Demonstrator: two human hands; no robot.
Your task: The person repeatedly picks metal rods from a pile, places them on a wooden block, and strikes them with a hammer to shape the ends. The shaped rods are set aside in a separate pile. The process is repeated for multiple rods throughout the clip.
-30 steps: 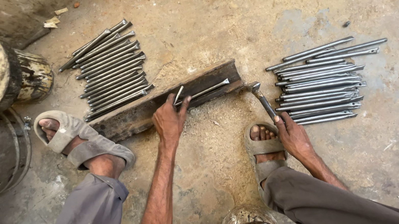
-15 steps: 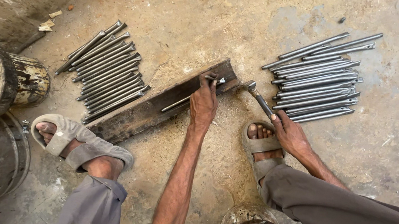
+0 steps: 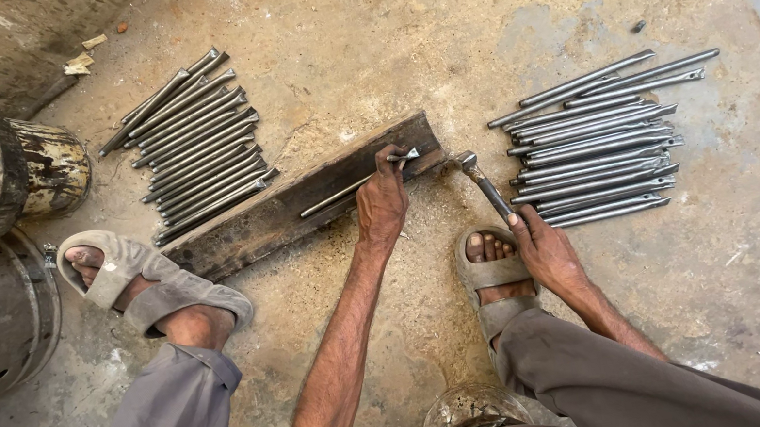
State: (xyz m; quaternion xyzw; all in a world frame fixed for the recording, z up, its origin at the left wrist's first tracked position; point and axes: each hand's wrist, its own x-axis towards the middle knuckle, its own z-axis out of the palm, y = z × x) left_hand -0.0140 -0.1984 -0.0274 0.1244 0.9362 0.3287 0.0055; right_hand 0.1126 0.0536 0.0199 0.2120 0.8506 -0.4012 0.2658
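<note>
While gripping: rod (image 3: 352, 188), hammer (image 3: 486, 188).

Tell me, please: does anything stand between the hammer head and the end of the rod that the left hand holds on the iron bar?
Nothing visible does. The left hand holds the rod on the iron bar; its flattened end points toward the hammer in the right hand. Only a bare gap of floor lies between the hammer head and the rod's end.

I get even, soft daylight over the concrete floor (image 3: 491, 13), with no glare. Shadows are faint and short, pooling just under my left hand (image 3: 383, 205) and beside my right hand (image 3: 546, 245). Focus is sharp around both grips; the frame edges bend slightly.
</note>
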